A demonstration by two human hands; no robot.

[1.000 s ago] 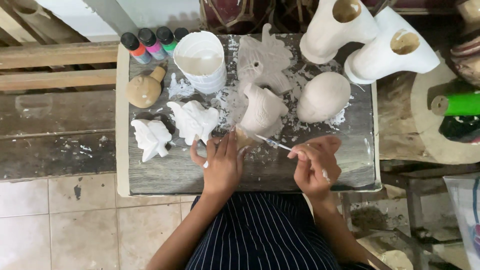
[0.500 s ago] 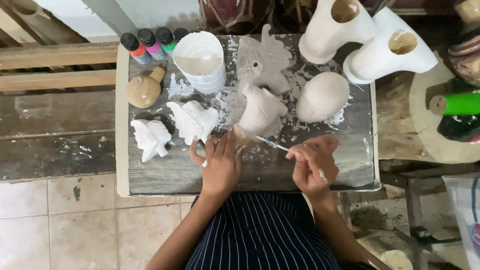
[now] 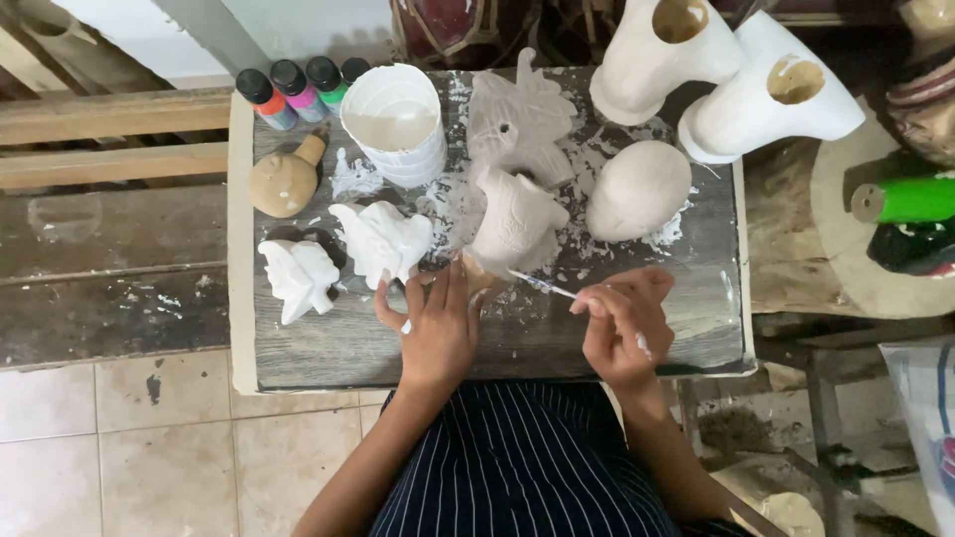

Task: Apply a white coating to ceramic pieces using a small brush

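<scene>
Gripping brush (image 3: 542,284) — right hand (image 3: 622,328) (curled), left hand (image 3: 436,326) flat

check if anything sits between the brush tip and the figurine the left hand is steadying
Nothing visible does. The right hand holds the thin brush, whose tip reaches the base of the unpainted figurine. The left hand rests beside that base, with only bare tabletop between.
</scene>
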